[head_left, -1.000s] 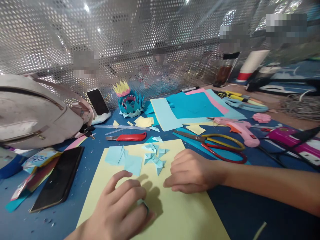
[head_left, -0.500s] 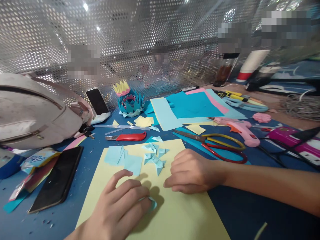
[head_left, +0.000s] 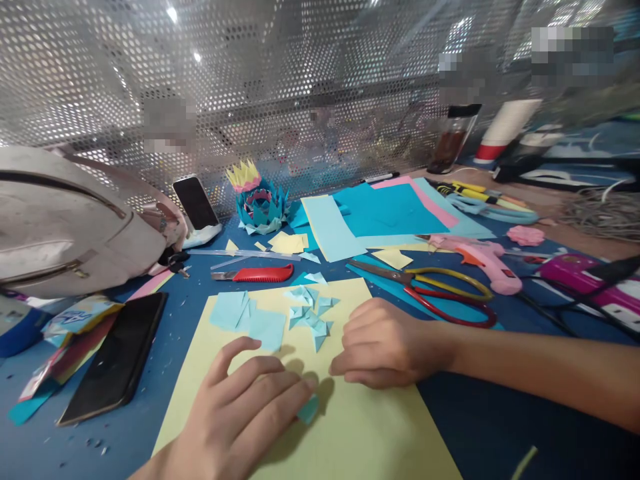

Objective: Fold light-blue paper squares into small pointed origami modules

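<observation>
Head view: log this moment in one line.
left hand: at blue paper piece, grip unclear | right hand: curled, over yellow sheet | folded blue pieces: on sheet

Blue worktop [head_left: 480,427], crowded with paper and tools.
Carries a broad yellow sheet [head_left: 380,433], laid flat at lower centre; at left, a black phone [head_left: 120,360], lying slantwise, with tiny bits [head_left: 89,442] strewn near it; at upper left, a pale backpack [head_left: 75,227]. Across the middle, bears a red cutter [head_left: 264,274], blade pointing left, with clear sticks [head_left: 240,253] and yellow scraps [head_left: 287,244] behind. Holds a blue paper flower [head_left: 250,217] at upper centre, and layered blue, pink and pale sheets [head_left: 395,210] farther right. At right, supports a pink glue gun [head_left: 480,257]; at lower right, a pale green strip [head_left: 525,461].
</observation>
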Motion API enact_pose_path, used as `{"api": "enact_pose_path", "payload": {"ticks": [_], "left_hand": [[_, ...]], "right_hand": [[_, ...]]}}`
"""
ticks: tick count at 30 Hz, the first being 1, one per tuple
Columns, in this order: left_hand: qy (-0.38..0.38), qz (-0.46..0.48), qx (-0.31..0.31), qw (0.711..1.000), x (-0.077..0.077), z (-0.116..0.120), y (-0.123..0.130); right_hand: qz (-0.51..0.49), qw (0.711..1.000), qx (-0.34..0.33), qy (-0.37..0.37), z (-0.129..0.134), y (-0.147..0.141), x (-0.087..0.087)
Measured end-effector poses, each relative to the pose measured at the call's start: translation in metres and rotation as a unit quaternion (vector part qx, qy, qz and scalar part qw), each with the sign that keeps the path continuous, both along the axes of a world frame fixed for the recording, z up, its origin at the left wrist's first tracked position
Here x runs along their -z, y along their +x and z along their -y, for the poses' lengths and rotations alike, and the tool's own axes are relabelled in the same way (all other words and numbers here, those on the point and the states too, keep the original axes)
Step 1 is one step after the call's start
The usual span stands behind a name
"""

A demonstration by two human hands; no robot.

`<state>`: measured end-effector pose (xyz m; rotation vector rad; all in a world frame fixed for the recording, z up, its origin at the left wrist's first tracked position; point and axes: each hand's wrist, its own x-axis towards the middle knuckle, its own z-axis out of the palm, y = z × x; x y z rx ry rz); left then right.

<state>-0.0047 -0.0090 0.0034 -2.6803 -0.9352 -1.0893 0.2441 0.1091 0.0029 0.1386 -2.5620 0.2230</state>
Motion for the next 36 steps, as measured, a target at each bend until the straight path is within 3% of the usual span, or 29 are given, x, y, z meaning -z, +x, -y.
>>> {"api": "enact_pose_path", "payload": {"ticks": [7, 16, 27, 36], "left_hand": [[0.004, -0.003, -0.011, 1.0, -0.002, -0.001, 0.002], [0.016, 0.029, -0.028, 0.999, 0.01, 0.0, 0.001], [0.02, 0.001, -0.029, 0.999, -0.002, -0.003, 0.002], [0.014, 0.009, -0.016, 1.0, 0.002, -0.005, 0.001]], "right_hand": [[0.0, 1.0, 0.005, -0.001, 0.0, 0.001, 0.001], [0.01, 1.0, 0.006, 0.001, 0.0, 0.002, 0.002], [0.005, 1.0, 0.003, 0.004, 0.0, 0.001, 0.003], [0.003, 1.0, 0.002, 0.008, 0.001, 0.0, 0.004]]}}
